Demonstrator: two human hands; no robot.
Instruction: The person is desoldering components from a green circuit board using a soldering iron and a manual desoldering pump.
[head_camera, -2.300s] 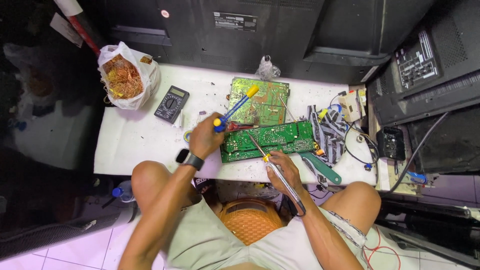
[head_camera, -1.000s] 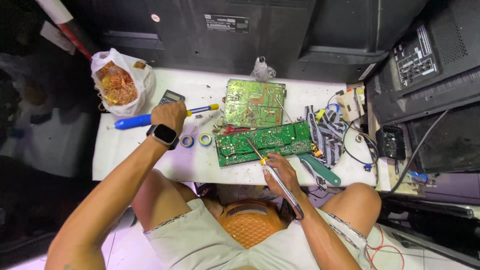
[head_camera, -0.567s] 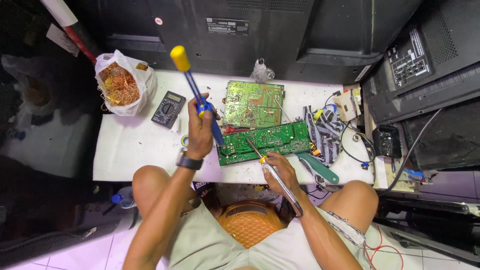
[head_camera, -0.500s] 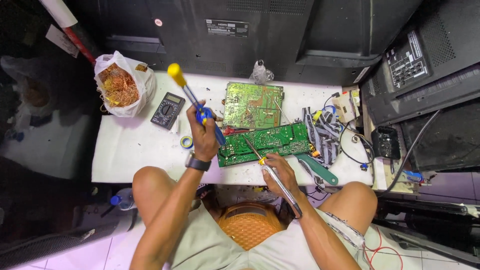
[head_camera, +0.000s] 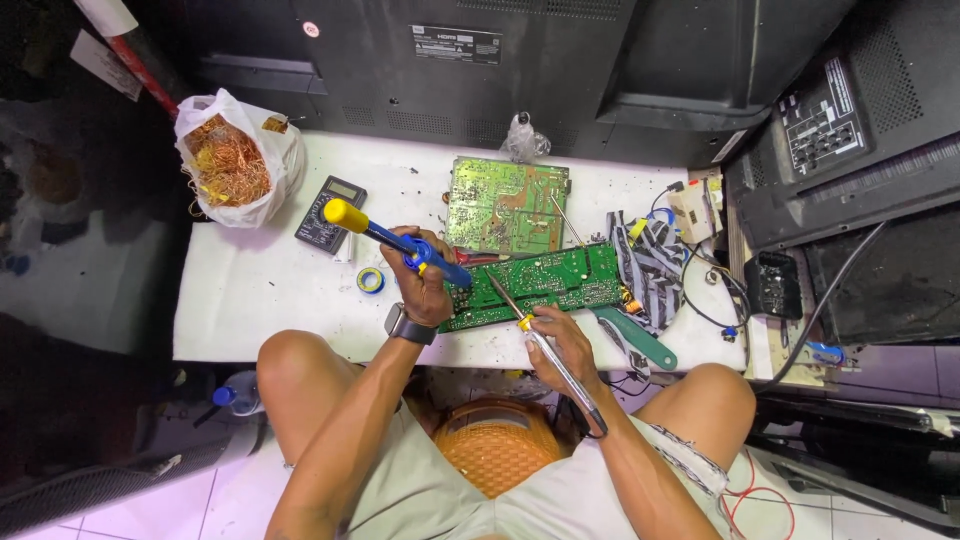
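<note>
My left hand (head_camera: 424, 280) grips a blue tool with a yellow end (head_camera: 385, 236), probably a desoldering pump, its tip down at the left end of a long green circuit board (head_camera: 545, 284) on the white table (head_camera: 260, 300). My right hand (head_camera: 565, 340) holds a soldering iron (head_camera: 540, 345) like a pen, its thin tip resting on the same board near the middle. A second, squarer green board (head_camera: 505, 205) lies just behind.
A black multimeter (head_camera: 330, 213), a small roll of tape (head_camera: 371, 281) and a white bag of copper wire (head_camera: 232, 160) lie at the left. Striped cloth, cables, a green-handled tool (head_camera: 635, 340) sit right. Black television backs line the far side; an orange stool (head_camera: 495, 455) is below.
My left hand reached out to the left over the table, swung the blue and yellow tool upright, then brought its tip down onto the long board. My right hand stayed put.
</note>
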